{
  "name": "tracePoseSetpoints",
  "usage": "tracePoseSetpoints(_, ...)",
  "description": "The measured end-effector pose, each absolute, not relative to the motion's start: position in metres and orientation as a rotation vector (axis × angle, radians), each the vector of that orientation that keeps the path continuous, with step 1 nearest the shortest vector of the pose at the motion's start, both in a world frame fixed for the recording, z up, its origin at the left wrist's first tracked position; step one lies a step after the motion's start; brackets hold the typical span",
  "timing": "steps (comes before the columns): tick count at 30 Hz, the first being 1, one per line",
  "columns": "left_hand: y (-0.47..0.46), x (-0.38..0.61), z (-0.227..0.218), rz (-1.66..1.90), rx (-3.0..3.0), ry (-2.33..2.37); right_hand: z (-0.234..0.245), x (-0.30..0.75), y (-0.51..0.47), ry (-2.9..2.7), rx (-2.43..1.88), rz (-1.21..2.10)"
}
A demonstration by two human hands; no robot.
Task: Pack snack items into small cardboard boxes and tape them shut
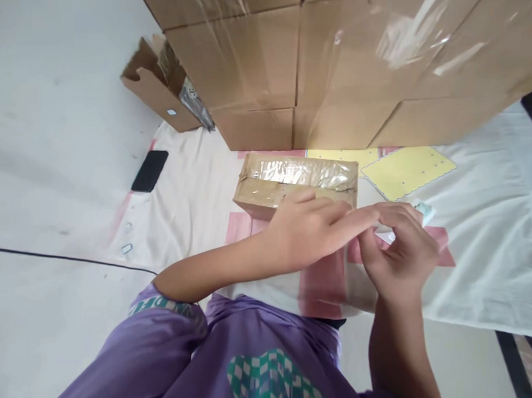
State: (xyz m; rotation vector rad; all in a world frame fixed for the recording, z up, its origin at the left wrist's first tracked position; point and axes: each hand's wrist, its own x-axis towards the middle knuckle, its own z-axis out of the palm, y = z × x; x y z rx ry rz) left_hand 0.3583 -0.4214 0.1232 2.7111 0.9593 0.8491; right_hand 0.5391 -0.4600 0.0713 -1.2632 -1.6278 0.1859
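A small brown cardboard parcel (pixel 294 180) sealed with shiny clear tape lies on a white cloth in front of me. My left hand (pixel 312 226) rests over its near right corner, fingers stretched toward my right hand. My right hand (pixel 400 249) is curled just right of the parcel, fingers pinched on a small white and pale-green thing (pixel 422 213) that I cannot make out. The fingertips of both hands meet there.
A wall of large stacked cartons (pixel 328 65) wrapped in plastic film stands right behind the parcel. An open small box (pixel 158 87) sits at the left. A black phone (pixel 149 171) lies on the cloth's left edge. A yellow sheet (pixel 407 168) lies at the right. A thin cable (pixel 55 257) crosses the floor.
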Motion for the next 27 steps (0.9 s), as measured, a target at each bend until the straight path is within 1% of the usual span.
tracePoseSetpoints(3, -0.417, 0.359, 0.121, 0.738, 2.711, 1.118, 0.067, 0.551, -0.451, -1.635, -1.255, 0.217)
tracePoseSetpoints(5, -0.407, 0.349, 0.117, 0.677, 2.671, 1.333, 0.062, 0.559, -0.443, -1.632, -1.246, 0.277)
tracePoseSetpoints(7, -0.391, 0.328, 0.11, 0.638, 2.586, 1.587, 0.055, 0.566, -0.435, -1.644, -1.232, 0.383)
tracePoseSetpoints(9, -0.374, 0.303, 0.103, 0.609, 2.471, 1.738, 0.046, 0.569, -0.428, -1.695, -1.19, 0.526)
tracePoseSetpoints(10, -0.366, 0.291, 0.101, 0.585, 2.437, 1.724, 0.041, 0.57, -0.426, -1.729, -1.159, 0.599)
tracePoseSetpoints(13, -0.351, 0.263, 0.098, 0.499, 2.48, 1.488, 0.029, 0.567, -0.423, -1.818, -1.06, 0.763)
tracePoseSetpoints(17, -0.347, 0.254, 0.103, 0.461, 2.57, 1.304, 0.023, 0.565, -0.427, -1.888, -1.038, 0.845)
tracePoseSetpoints(22, -0.35, 0.262, 0.108, 0.418, 2.583, 1.317, 0.024, 0.566, -0.434, -2.099, -1.037, 0.7)
tracePoseSetpoints(27, -0.354, 0.266, 0.109, 0.42, 2.609, 1.322, 0.023, 0.562, -0.435, -2.118, -0.99, 0.559)
